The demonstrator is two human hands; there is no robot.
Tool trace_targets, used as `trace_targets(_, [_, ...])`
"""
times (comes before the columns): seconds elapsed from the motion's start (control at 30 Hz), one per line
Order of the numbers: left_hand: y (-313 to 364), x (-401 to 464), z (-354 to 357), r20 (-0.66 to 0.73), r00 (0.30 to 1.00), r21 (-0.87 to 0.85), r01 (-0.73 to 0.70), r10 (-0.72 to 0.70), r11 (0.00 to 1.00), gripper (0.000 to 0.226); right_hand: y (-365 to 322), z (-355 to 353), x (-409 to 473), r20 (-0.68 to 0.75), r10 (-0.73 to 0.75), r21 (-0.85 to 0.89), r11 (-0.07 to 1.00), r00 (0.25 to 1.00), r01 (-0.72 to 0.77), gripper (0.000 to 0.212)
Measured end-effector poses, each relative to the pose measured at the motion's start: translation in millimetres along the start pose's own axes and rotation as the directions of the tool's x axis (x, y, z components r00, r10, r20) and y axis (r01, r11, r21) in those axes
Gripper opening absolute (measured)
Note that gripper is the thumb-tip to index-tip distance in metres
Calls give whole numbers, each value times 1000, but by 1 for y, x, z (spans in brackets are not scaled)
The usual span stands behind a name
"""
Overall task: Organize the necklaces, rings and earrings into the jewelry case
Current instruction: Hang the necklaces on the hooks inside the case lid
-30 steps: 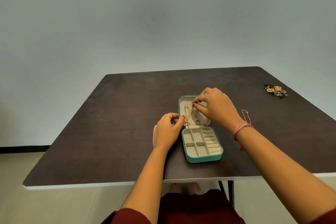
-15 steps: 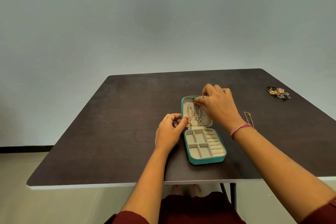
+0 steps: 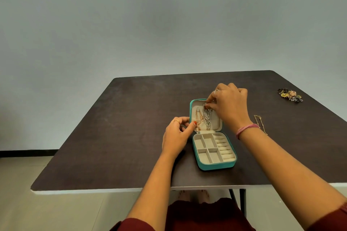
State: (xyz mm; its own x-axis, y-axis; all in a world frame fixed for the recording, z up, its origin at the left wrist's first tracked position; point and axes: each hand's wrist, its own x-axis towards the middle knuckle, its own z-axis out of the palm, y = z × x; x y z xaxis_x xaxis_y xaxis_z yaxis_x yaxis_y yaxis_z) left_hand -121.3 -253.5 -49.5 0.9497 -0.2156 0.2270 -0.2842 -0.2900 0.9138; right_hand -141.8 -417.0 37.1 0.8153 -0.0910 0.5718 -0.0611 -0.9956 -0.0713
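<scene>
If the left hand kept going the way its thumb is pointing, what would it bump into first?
Probably the rose-gold necklace in the open lid of the jewelry case. The left hand sits at the lid's left edge, thumb tip reaching over it. Depth is hard to judge from one view.
</scene>
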Motion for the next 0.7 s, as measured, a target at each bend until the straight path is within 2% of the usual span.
trace_targets(0.17, [0, 0, -1, 0, 1000, -3, -15, 15, 1000, 8, 0, -3, 7, 67, 44, 80, 996, 997, -49, 15])
trace_targets(0.3, [0, 0, -1, 12, 1000, -13, -9, 9, 1000, 9, 5, -3, 18, 199, 121, 268, 948, 973, -173, 36])
trace_targets(0.4, [0, 0, -3, 24, 1000, -16, -19, 19, 1000, 11, 12, -6, 26, 435, 166, 448, 813, 885, -372, 45])
trace_targets(0.5, [0, 0, -3, 31, 999, -37, -27, 28, 999, 13, 18, -9, 29, 629, 159, 519, 644, 761, -562, 42])
trace_targets(0.7, [-1, 0, -4, 29, 999, -35, -41, 42, 999, 14, 22, -10, 36, 781, 134, 490, 473, 610, -732, 35])
